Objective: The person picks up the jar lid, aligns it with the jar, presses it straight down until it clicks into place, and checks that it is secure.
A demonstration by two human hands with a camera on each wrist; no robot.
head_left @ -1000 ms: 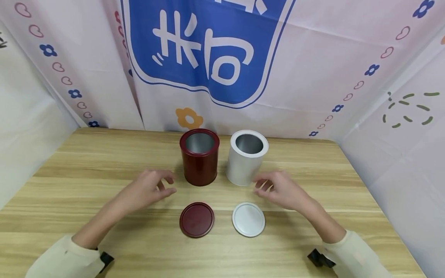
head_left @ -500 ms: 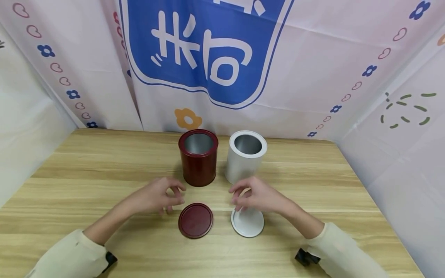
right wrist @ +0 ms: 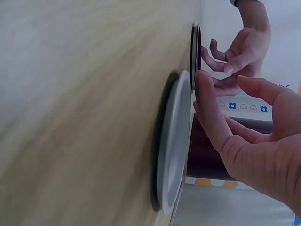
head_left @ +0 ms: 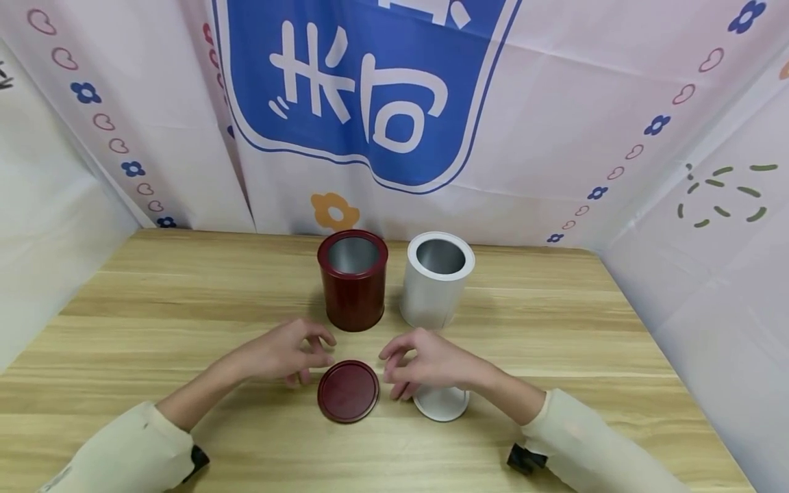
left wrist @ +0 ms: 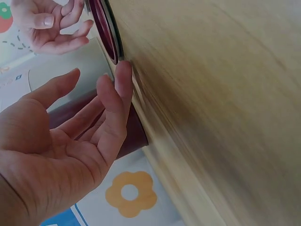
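Note:
On the table lies a dark red round lid [head_left: 348, 394]. My left hand [head_left: 285, 352] hovers at its left edge, fingers loosely bent and holding nothing. To the lid's right is my right hand [head_left: 425, 361], also holding nothing, its fingers relaxed. That hand is over the white round lid [head_left: 442, 407] and hides its far part. In the right wrist view the white lid [right wrist: 174, 146] lies flat below the fingers, apart from them. Behind the hands stand an uncovered dark red can [head_left: 354, 298] and an uncovered white can [head_left: 431, 298], both upright.
The wooden table [head_left: 154, 301] ends at a printed cloth backdrop [head_left: 524, 137] just behind the cans. White cloth walls [head_left: 721, 287] border its left and right sides. A black strap piece [head_left: 527, 457] shows at the right sleeve.
Both hands have moved inward and nearer to the person, from beside the cans to around the red lid. The right hand has passed over the white lid. Cans and lids have stayed put.

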